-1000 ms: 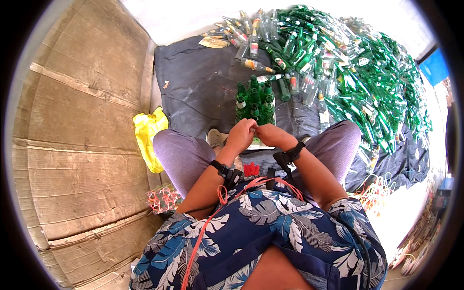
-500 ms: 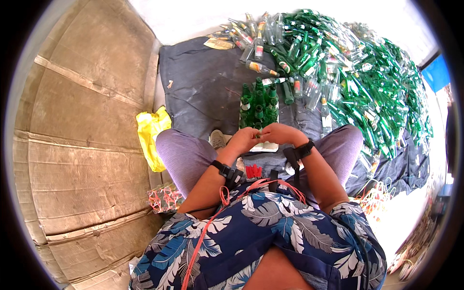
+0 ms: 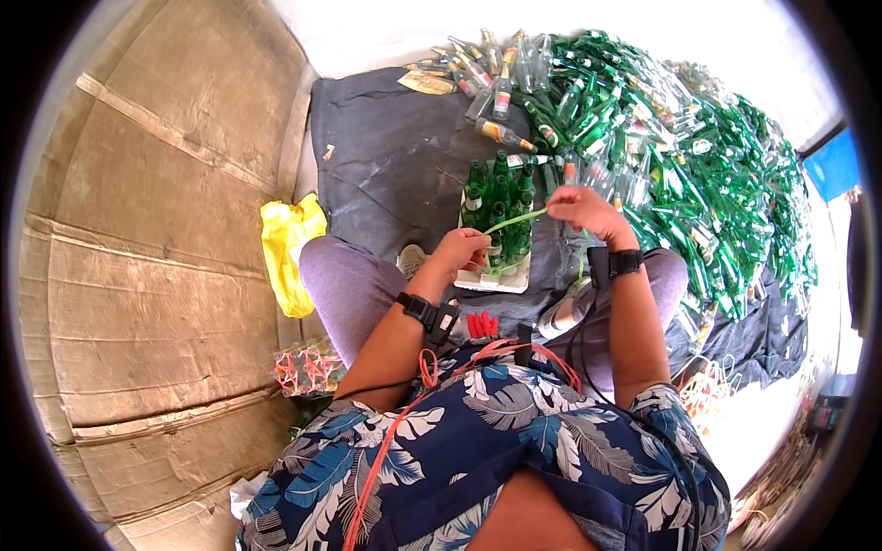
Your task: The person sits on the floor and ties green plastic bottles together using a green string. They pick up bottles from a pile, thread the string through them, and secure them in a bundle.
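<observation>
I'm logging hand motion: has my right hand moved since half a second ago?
Yes. Your right hand went right and forward, judged against the white tray.

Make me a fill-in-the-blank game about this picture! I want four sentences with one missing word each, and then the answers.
1. The strip stretched between the left hand and the right hand is coloured ____.
2. The crumpled bag beside the left knee is coloured ____.
3. The big heap of bottles lies toward the person's ____ side.
4. The tall brown panels are made of ____.

Missing words: green; yellow; right; cardboard.
</observation>
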Motion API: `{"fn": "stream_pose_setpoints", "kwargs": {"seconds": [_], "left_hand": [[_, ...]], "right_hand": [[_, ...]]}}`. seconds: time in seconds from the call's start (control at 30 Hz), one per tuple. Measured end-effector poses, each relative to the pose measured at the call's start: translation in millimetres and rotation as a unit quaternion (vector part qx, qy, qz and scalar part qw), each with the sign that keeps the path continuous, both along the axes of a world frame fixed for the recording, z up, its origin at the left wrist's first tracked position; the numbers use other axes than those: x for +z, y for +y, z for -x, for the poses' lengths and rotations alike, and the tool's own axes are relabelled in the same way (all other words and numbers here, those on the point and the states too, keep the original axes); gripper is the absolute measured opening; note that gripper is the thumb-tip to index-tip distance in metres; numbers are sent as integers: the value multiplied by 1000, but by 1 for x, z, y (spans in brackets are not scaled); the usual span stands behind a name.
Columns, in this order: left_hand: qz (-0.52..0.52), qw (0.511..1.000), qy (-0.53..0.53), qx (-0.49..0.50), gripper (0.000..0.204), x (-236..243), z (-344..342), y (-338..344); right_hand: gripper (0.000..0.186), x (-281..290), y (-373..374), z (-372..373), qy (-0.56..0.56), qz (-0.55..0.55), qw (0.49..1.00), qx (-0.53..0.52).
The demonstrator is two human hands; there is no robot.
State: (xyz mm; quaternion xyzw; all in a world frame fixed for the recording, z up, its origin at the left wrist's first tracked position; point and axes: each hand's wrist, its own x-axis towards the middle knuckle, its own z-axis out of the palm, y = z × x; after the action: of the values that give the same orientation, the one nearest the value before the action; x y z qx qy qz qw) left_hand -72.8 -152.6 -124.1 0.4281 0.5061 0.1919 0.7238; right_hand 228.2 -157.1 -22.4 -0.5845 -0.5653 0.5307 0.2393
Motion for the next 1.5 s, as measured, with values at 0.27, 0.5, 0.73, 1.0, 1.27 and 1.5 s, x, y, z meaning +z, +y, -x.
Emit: {"fn": "stream_pose_setpoints", "kwargs": {"seconds": [0.27,0.5,0.73,1.0,1.27,1.5], "left_hand": [[-23,989,42,141,19,-12,3,5],[-61,981,54,177,23,-35,5,16],[-203,948,136,202,29,-95,18,40],[-271,923,212,174,39,-72,2,45],[-272,926,182,186,38,-70,-3,48],[-246,928,215,180,40,-64,-2,50]], "right_hand": [[16,15,37,-5,55,-38,996,-53],[11,-11,68,3,81,-21,996,-26],[10,-16,101,28,58,-27,997,-34],[10,-37,152,26,13,-99,995,9],[12,-69,208,46,83,-105,990,36],[5,-86,227,52,-26,-157,983,87]]}}
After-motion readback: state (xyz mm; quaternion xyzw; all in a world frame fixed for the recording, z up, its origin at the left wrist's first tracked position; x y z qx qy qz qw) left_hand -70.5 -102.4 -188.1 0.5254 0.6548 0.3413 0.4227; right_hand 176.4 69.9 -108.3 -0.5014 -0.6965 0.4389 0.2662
